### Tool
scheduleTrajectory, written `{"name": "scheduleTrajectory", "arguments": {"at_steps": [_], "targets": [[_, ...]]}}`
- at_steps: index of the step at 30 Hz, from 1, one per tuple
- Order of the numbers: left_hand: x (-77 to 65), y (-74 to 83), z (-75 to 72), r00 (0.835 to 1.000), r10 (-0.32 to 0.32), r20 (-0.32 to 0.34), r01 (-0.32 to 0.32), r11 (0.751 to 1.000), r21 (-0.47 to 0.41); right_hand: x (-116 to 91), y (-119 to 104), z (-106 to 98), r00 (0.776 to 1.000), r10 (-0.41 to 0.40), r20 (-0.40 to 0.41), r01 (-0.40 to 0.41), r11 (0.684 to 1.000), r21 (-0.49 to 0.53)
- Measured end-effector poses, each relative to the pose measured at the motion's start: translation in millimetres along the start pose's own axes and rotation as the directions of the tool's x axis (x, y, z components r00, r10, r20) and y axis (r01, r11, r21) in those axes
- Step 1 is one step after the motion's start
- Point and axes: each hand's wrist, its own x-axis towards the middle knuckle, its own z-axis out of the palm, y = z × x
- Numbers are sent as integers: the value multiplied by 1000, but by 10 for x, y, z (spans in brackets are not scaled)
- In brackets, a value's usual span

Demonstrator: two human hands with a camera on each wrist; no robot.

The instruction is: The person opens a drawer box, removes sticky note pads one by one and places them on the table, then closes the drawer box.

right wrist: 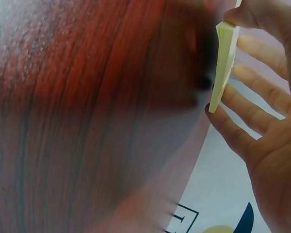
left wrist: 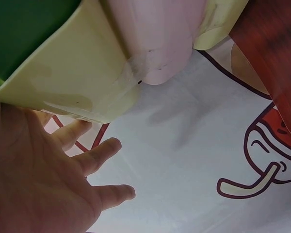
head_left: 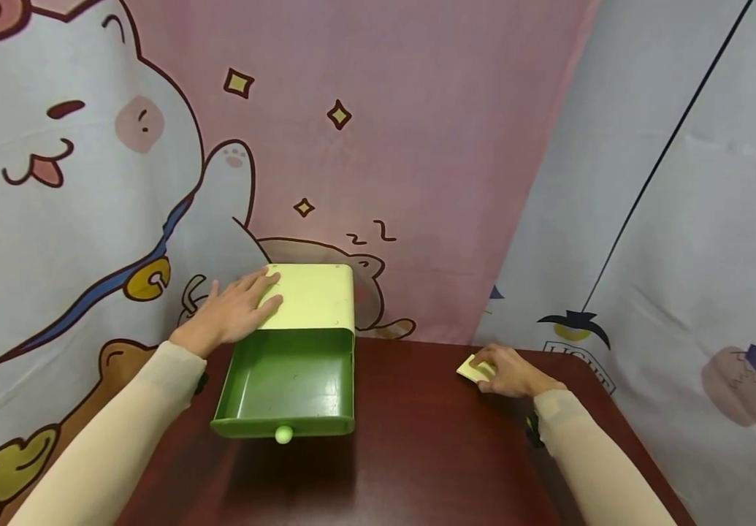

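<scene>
A small drawer cabinet (head_left: 318, 296) with a pale yellow top stands left of centre in the head view. Its green drawer (head_left: 292, 380) is pulled out, and nothing shows inside; a round light-green knob (head_left: 283, 435) is on its front. My left hand (head_left: 229, 313) rests on the cabinet's top left edge with fingers spread. In the left wrist view, a pink section (left wrist: 157, 34) adjoins the yellow shell (left wrist: 82, 68). Over at the right, my right hand (head_left: 512, 372) pinches a pad of pale yellow sticky notes (right wrist: 224, 63) between thumb and fingers, just above the table.
The dark red wood-grain table (head_left: 430, 453) runs below both arms. Behind it hangs a pink cloth (head_left: 443, 146) printed with cartoon cats, and a whitish printed cloth (head_left: 700, 241) covers the right side.
</scene>
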Motion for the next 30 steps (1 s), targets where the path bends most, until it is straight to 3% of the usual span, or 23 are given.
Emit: {"name": "scheduleTrajectory", "arguments": {"at_steps": [18, 30], "targets": [[-12, 14, -13, 1000, -5, 3, 5, 1000, -8, -50, 43, 20, 999, 2, 40, -3, 1000, 26], [6, 11, -31, 1000, -6, 1, 6, 1000, 5, -89, -11, -3, 1000, -17, 12, 17, 1000, -11]]}}
